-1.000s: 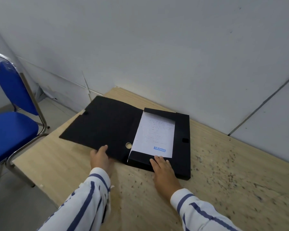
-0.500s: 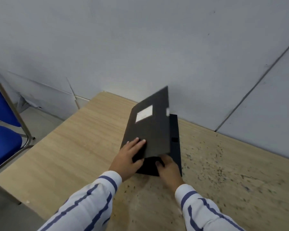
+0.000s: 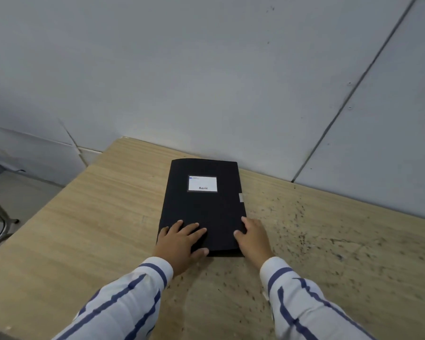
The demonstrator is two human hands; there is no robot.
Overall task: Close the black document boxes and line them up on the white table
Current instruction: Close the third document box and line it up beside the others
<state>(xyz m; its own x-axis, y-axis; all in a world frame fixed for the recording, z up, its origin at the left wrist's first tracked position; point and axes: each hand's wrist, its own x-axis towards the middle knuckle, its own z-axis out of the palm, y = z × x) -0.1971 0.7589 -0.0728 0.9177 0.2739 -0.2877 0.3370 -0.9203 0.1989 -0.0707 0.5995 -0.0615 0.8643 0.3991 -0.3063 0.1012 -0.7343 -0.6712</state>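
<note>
A black document box [image 3: 201,209] lies shut on the light wooden table [image 3: 96,229], its long side running away from me toward the wall. A white label [image 3: 202,183] sits on the lid's far half, and a small pale tab [image 3: 241,198] shows on its right edge. My left hand [image 3: 179,241] lies flat on the lid's near left corner with the fingers spread. At the near right corner my right hand [image 3: 254,239] cups the box, thumb on the lid and fingers along the side. No other box is in view.
A grey wall [image 3: 206,82] stands right behind the table's far edge. The table's right part [image 3: 317,241] is dotted with dark specks. At the far left, metal chair legs [image 3: 0,217] and a bit of blue seat stand on the floor beside the table's left edge.
The lid, open flat to the left a second ago, has been swung over by my left hand and now lies shut. My right hand has stayed at the box's near right corner.
</note>
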